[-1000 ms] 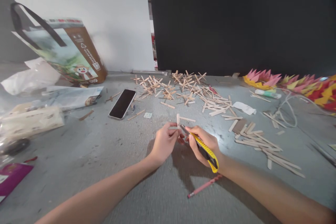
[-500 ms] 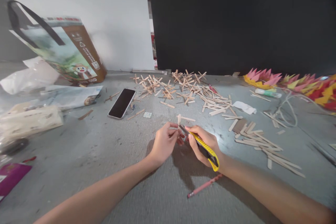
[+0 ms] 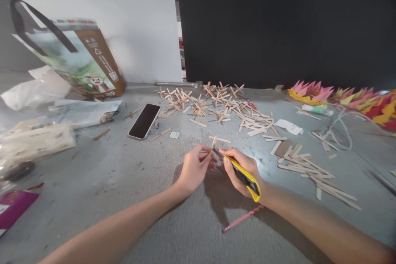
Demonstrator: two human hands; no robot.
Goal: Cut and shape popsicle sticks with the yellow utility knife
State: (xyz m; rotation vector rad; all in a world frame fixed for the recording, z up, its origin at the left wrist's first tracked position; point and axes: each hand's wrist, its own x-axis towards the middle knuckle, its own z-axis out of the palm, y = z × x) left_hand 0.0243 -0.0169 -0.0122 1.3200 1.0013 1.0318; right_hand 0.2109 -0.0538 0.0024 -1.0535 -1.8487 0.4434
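While the left hand [image 3: 194,167] pinches a short wooden stick [image 3: 213,143] between thumb and fingertips, the right hand [image 3: 239,169] is closed around a yellow utility knife [image 3: 243,172], its blade end meeting the stick just beside the left fingertips. Both hands hover low over the grey surface [image 3: 123,181], near its middle, with the stick standing nearly upright between them. A pink pencil [image 3: 242,218] lies on the surface just below the right wrist. Beyond the hands spreads a litter of wooden sticks [image 3: 216,105] — many glued into small crosses — and to the right a looser batch of longer sticks [image 3: 309,167] lies flat. A dark phone [image 3: 144,121] rests face up to the left of the crosses. Farther left a printed paper bag [image 3: 77,60] with a black strap leans tilted against the wall, with plastic wrapping [image 3: 34,90] beside it. Folded paper flowers [image 3: 340,97] — pink, yellow, red — line the far right edge, near a white cable [image 3: 340,132].
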